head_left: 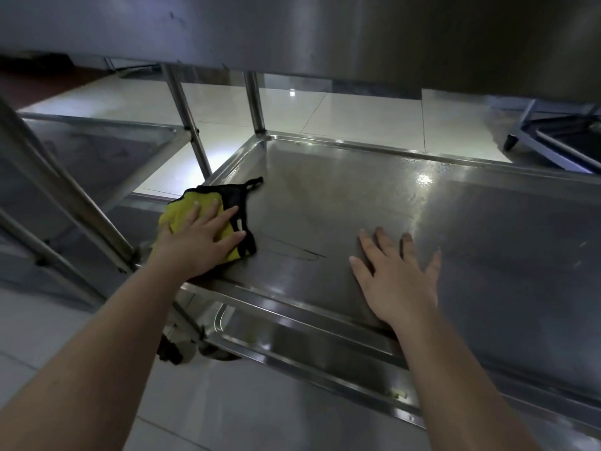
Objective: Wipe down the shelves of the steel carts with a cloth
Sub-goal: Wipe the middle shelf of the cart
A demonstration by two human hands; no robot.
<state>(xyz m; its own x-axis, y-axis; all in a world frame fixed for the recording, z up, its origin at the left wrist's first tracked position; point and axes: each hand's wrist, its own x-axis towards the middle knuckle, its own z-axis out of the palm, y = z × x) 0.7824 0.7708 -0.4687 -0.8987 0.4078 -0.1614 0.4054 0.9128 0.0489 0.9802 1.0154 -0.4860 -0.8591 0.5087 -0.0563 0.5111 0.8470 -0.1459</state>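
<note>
Steel cart shelf [471, 229] takes up most of the view here, a wide tray-style one with a raised rim all round. It looks wet and streaky toward the far side, where a light glares off it. Right overhead is the underside of the upper shelf [325, 30], held up by round posts [255, 102] at the far-left corner. Off to the left sits a second cart [97, 148] just beside this one, and a bit of a third cart [559, 138] pokes in at the far right. Pale floor tiles [357, 115] show behind and below.

Right hand [400, 275] is laid flat on the bare steel near the front rim, fingers spread, holding nothing. Left hand [198, 242] is flat too, fingers straight, pressing down on the cloth [177, 216] rather than gripping it. That cloth is yellow with black trim and a little black loop, bunched up at the shelf's near-left corner right against the left rim, well apart from the right hand. There's a thin dark scratch [292, 252] on the steel between the two hands. Down under the near-left corner you can just make out a caster wheel [172, 349].
</note>
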